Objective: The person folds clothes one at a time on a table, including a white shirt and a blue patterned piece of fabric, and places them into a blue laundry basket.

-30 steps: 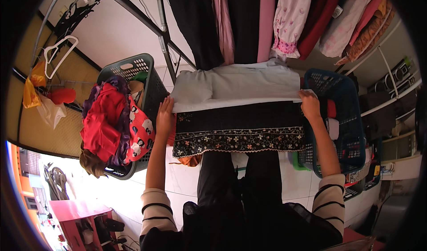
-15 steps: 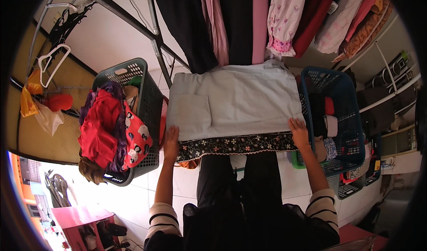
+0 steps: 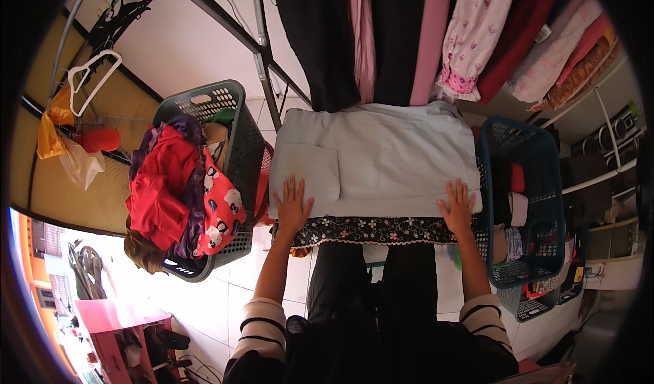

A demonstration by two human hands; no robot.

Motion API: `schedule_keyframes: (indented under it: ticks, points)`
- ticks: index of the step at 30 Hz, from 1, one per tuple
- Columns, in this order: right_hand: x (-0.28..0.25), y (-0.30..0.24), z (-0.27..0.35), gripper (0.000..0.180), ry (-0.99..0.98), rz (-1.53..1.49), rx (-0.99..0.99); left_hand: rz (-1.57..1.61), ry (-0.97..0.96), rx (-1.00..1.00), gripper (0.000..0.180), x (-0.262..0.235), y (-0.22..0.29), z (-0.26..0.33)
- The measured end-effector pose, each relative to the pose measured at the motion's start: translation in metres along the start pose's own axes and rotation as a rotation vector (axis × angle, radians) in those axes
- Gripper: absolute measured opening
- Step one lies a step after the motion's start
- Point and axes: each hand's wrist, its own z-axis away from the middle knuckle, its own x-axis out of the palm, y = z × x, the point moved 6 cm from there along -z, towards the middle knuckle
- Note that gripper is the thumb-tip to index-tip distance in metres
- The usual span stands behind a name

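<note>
A pale grey garment point(image 3: 395, 156) with a square pocket lies spread out in front of me, on top of a black floral cloth point(image 3: 375, 230) with a scalloped edge. My left hand point(image 3: 293, 203) rests flat on the garment near its lower left, by the pocket, fingers spread. Near the lower right corner my right hand point(image 3: 458, 205) presses flat on the same garment, its fingers apart too. Neither hand holds anything. What supports the cloth is hidden beneath it.
A grey-green laundry basket point(image 3: 235, 129) heaped with a red cloth point(image 3: 167, 173) stands at left. On the right is a blue basket point(image 3: 545, 200) with rolled clothes. Hanging clothes point(image 3: 426, 40) come down at the far side. A pink shelf point(image 3: 112, 319) holds shoes at lower left.
My left hand has moved from the garment's left edge inward and up onto its surface. The right hand has shifted slightly inward, its fingers now spread. The view has shifted a little.
</note>
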Motion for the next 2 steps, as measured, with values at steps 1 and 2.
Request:
schedule_keyframes:
  ticks: [1,2]
  points:
    - [0.0021,0.0051,-0.0012,0.064,-0.016,-0.025,0.044,-0.015,-0.036,-0.035,0.067,0.0054,-0.0083,0.0032]
    - [0.0072,0.0127,-0.0021,0.065,-0.033,-0.05,0.095,-0.015,-0.038,-0.041,0.067,0.0067,-0.0131,0.0027]
